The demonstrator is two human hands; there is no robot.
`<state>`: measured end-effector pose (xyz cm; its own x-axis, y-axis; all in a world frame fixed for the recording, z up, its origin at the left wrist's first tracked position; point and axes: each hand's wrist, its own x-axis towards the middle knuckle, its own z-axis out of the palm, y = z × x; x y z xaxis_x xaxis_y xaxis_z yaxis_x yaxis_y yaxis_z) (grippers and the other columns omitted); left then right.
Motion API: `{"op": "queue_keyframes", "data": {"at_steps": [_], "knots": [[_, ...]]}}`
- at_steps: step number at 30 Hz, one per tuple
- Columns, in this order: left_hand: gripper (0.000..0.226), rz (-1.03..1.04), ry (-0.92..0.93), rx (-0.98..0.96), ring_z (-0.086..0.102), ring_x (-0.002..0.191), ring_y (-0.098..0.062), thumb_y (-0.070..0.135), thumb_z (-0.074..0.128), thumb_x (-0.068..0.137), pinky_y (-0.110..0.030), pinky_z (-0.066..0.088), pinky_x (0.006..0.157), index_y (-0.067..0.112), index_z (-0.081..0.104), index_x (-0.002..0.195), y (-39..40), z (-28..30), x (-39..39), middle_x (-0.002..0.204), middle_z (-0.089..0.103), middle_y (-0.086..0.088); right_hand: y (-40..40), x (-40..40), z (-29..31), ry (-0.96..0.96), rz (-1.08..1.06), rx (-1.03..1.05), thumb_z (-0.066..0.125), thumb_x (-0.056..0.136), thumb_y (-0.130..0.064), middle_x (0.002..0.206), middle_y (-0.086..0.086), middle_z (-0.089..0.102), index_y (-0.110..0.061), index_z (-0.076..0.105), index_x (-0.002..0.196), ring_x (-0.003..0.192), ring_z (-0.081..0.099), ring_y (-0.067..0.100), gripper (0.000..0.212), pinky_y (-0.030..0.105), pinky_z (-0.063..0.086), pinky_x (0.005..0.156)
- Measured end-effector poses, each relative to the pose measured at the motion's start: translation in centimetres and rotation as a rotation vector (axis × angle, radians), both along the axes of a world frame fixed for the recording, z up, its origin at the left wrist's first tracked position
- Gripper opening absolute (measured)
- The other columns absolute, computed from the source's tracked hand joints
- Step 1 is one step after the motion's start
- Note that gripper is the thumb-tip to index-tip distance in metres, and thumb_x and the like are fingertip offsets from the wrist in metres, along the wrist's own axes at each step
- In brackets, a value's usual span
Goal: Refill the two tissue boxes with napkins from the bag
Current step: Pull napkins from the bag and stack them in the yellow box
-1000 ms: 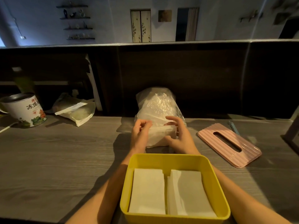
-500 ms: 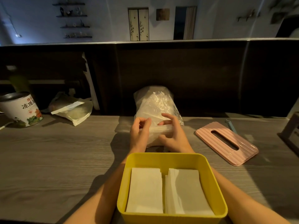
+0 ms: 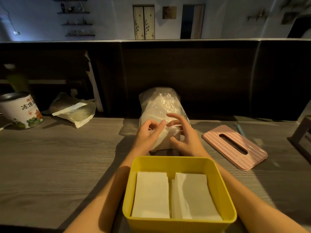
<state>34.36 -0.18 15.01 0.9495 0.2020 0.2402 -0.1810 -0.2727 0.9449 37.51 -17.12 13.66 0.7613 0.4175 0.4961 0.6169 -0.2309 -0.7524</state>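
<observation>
A clear plastic bag (image 3: 159, 105) of white napkins stands at the back middle of the wooden table. My left hand (image 3: 148, 134) pinches the bag's plastic at its front opening. My right hand (image 3: 185, 137) touches the bag's right front with spread, lightly bent fingers, thumb low against the napkin stack. In front of me a yellow tissue box (image 3: 168, 163) stands without a lid, holding two side-by-side stacks of white napkins (image 3: 168, 194). Its pink slotted lid (image 3: 235, 147) lies flat to the right.
A printed tin can (image 3: 20, 111) stands at the far left. Beside it lies a flat pouch bag (image 3: 74, 111). A dark wooden partition (image 3: 202, 78) rises right behind the table. A blue clip (image 3: 239, 129) lies behind the lid; a dark frame (image 3: 301, 132) sits at the right edge.
My right hand has lifted its fingers from the napkin stack and spread them. My left hand has shifted slightly right on the bag's opening. The bag and box stay put.
</observation>
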Motion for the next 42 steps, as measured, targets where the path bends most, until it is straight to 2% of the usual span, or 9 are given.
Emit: {"op": "queue_keyframes", "data": {"at_steps": [3,7,10,14,24,28,30,35,42], "knots": [[0.042,-0.067,0.066,0.151,0.057,0.099,-0.01,0.056,0.067,0.086,-0.023,0.043,0.078,0.021,0.06,0.107,1.0,0.6,-0.5,0.104,0.061,0.005,-1.4,0.7,-0.1,-0.197,-0.006,-0.214,0.069,0.093,-0.016,0.141,-0.007,0.051,-0.037,0.038,0.152,0.122,0.054,0.007,0.07,0.025,0.05,0.099],[0.046,-0.165,0.067,0.248,0.061,0.098,-0.004,0.044,0.083,0.076,-0.021,0.055,0.073,0.03,0.059,0.113,2.5,0.6,-0.7,0.109,0.06,0.011,-1.6,1.2,-0.4,-0.341,-0.047,-0.428,0.067,0.097,-0.025,0.145,-0.005,0.044,-0.035,0.044,0.15,0.115,0.056,0.011,0.058,0.027,0.056,0.091],[0.043,-0.184,0.012,0.327,0.062,0.099,-0.002,0.034,0.086,0.075,-0.026,0.057,0.081,0.029,0.064,0.112,3.7,0.3,-0.4,0.109,0.064,0.012,-1.9,1.2,0.0,-0.249,-0.052,-0.389,0.067,0.097,-0.028,0.147,-0.007,0.045,-0.033,0.044,0.15,0.119,0.054,0.009,0.058,0.024,0.054,0.093],[0.032,-0.187,-0.01,0.346,0.064,0.092,-0.002,0.027,0.084,0.078,-0.022,0.055,0.078,0.024,0.07,0.107,4.2,0.9,-0.6,0.102,0.068,0.01,-2.2,1.4,0.6,-0.039,-0.07,-0.302,0.075,0.091,-0.032,0.125,-0.015,0.056,-0.032,0.051,0.142,0.106,0.058,0.003,0.056,0.009,0.049,0.079],[0.031,-0.198,0.014,0.237,0.066,0.1,-0.015,0.023,0.08,0.083,-0.032,0.061,0.081,0.017,0.068,0.111,3.0,3.5,-2.4,0.108,0.067,-0.001,-3.4,0.0,3.7,0.243,0.026,-0.06,0.072,0.092,-0.031,0.11,-0.003,0.072,-0.017,0.069,0.117,0.1,0.071,0.007,0.029,0.024,0.061,0.074],[0.03,-0.171,0.015,0.226,0.066,0.094,-0.012,0.023,0.079,0.085,-0.02,0.057,0.067,0.017,0.067,0.112,2.1,7.5,-4.5,0.106,0.066,-0.002,-4.0,-2.0,6.7,0.215,0.02,-0.01,0.069,0.095,-0.034,0.107,-0.005,0.075,-0.021,0.07,0.12,0.098,0.072,0.01,0.028,0.026,0.062,0.072],[0.03,-0.149,0.029,0.21,0.069,0.09,-0.01,0.024,0.077,0.087,-0.021,0.057,0.065,0.02,0.064,0.114,1.3,9.6,-6.1,0.105,0.069,-0.001,-4.4,-3.5,8.8,0.19,0.011,-0.027,0.069,0.094,-0.039,0.104,-0.005,0.076,-0.023,0.069,0.122,0.096,0.072,0.01,0.033,0.024,0.06,0.072],[0.028,-0.177,0.079,0.311,0.069,0.096,-0.015,0.027,0.073,0.089,-0.04,0.057,0.088,0.023,0.053,0.108,-0.8,11.9,-10.8,0.107,0.07,-0.002,-6.3,-6.7,13.3,0.202,-0.075,-0.201,0.077,0.082,-0.048,0.089,-0.012,0.076,-0.03,0.071,0.106,0.08,0.072,0.006,0.031,0.018,0.055,0.062],[0.038,-0.209,0.215,0.428,0.064,0.08,-0.015,0.027,0.075,0.087,-0.038,0.058,0.078,0.018,0.046,0.109,-3.6,9.9,-15.3,0.093,0.064,-0.005,-7.7,-10.6,14.2,0.096,-0.083,-0.532,0.073,0.089,-0.04,0.094,-0.013,0.072,-0.033,0.07,0.103,0.085,0.069,0.001,0.016,0.017,0.058,0.068]]}}
